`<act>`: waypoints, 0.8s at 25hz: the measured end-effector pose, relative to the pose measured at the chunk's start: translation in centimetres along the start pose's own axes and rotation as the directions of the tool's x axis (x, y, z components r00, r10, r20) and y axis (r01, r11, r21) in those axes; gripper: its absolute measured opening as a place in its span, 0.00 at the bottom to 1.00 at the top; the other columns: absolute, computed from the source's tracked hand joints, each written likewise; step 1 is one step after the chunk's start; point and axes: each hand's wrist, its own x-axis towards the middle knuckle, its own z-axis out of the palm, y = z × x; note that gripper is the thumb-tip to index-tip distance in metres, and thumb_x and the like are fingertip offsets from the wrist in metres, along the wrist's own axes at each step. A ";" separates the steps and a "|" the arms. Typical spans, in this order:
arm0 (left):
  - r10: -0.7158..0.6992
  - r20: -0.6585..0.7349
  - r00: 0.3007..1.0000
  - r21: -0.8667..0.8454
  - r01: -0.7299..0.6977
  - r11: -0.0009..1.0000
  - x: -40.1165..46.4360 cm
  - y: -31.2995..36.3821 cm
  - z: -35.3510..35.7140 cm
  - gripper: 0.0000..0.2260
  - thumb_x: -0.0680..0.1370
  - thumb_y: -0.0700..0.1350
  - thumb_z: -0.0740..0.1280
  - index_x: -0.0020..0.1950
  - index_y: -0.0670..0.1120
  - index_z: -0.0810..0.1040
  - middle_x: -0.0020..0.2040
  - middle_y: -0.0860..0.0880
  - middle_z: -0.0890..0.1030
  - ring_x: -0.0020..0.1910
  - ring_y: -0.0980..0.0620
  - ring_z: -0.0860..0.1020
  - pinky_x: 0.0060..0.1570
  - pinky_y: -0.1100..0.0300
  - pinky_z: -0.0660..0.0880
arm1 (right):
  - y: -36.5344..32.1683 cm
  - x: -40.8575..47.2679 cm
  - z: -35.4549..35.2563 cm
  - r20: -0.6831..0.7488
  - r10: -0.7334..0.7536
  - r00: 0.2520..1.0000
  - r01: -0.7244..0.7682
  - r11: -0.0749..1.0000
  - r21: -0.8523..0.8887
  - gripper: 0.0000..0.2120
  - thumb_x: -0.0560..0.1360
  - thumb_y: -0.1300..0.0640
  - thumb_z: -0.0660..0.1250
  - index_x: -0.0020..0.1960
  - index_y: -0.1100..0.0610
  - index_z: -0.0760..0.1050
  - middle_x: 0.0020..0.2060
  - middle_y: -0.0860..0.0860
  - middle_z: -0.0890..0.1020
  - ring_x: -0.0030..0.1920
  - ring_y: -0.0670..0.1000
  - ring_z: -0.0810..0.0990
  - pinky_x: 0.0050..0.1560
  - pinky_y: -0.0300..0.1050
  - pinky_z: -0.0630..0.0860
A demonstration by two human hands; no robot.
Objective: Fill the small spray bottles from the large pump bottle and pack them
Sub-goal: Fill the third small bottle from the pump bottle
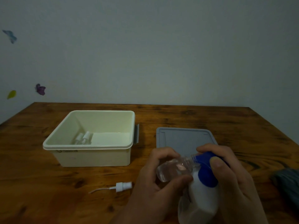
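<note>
Blue is what I notice first: the pump head (207,168) of the large white pump bottle (199,202), near right on the wooden counter (48,199). My right hand (229,180) wraps around that head, thumb on top. My left hand (155,175) grips a small clear spray bottle (174,169), tilted with its open neck meeting the blue spout. Its white spray cap (123,185), with the thin tube attached, lies loose on the counter just left of my left hand. Farther left sits a cream box (95,157) with two small capped bottles (82,139) lying inside. A grey lid (178,139) lies flat beyond my hands.
</note>
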 end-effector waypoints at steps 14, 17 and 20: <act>0.073 -0.017 0.997 0.089 -0.071 0.994 0.0 -0.4 0.0 0.20 0.65 0.50 0.74 0.50 0.69 0.73 0.53 0.66 0.76 0.50 0.61 0.78 0.44 0.67 0.78 | -0.3 0.1 0.2 0.008 0.013 1.000 -0.013 1.000 0.009 0.14 0.65 0.39 0.55 0.47 0.38 0.75 0.44 0.37 0.79 0.39 0.41 0.79 0.33 0.25 0.71; 0.054 -0.026 0.998 0.061 -0.053 0.997 0.0 -0.4 0.1 0.22 0.65 0.47 0.75 0.49 0.69 0.73 0.53 0.67 0.76 0.50 0.62 0.78 0.44 0.68 0.77 | -0.2 0.1 0.2 -0.006 -0.005 1.000 0.005 1.000 0.009 0.14 0.66 0.40 0.55 0.46 0.39 0.75 0.42 0.39 0.79 0.36 0.42 0.78 0.32 0.26 0.71; 0.047 -0.025 0.999 0.071 -0.045 0.996 -0.1 -0.7 -0.1 0.23 0.67 0.42 0.75 0.49 0.67 0.74 0.52 0.64 0.77 0.49 0.61 0.78 0.43 0.69 0.77 | 0.0 0.0 0.3 0.002 0.001 1.000 -0.001 1.000 0.004 0.13 0.67 0.40 0.56 0.44 0.41 0.75 0.41 0.41 0.79 0.35 0.42 0.77 0.32 0.27 0.70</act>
